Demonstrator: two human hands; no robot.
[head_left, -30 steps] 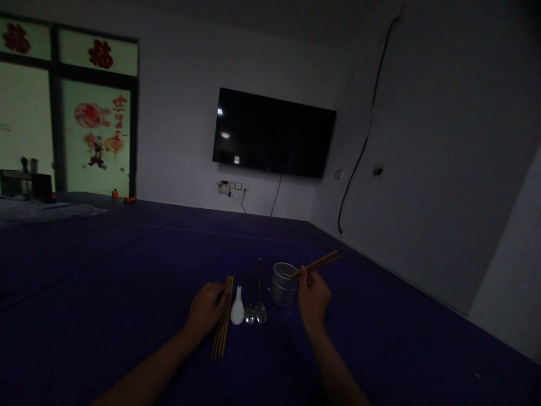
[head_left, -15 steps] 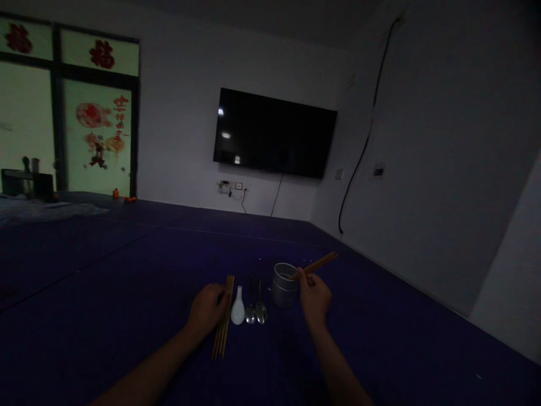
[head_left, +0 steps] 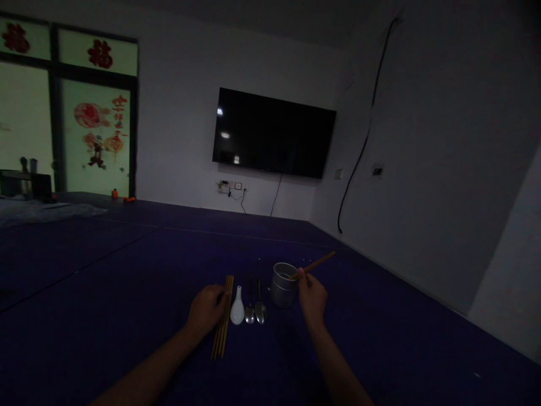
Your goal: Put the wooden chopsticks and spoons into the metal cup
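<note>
My left hand [head_left: 207, 310] is closed at the side of several wooden chopsticks [head_left: 220, 338] lying side by side on the table, its fingertips against them. Just right of these lie a white soup spoon [head_left: 237, 313] and two metal spoons [head_left: 249, 313] [head_left: 261, 313], bowls toward me. A grey metal cup [head_left: 282, 290] stands upright beyond them. Beside the cup, my right hand [head_left: 313, 296] pinches wooden chopsticks [head_left: 323, 260] slantwise, their lower ends inside the cup's rim; how many it holds I cannot tell.
The dark blue tabletop [head_left: 139, 270] reaches to the far wall. Clear plastic sheeting [head_left: 51, 210], a dark box [head_left: 40, 186] and small orange items [head_left: 129, 199] are at the far left. A television [head_left: 274, 135] hangs on the wall, and a black cable [head_left: 359, 155] runs down at the right.
My right hand has shifted slightly left, and the chopsticks in it look like a narrower bundle. My left hand and the things on the table have hardly moved.
</note>
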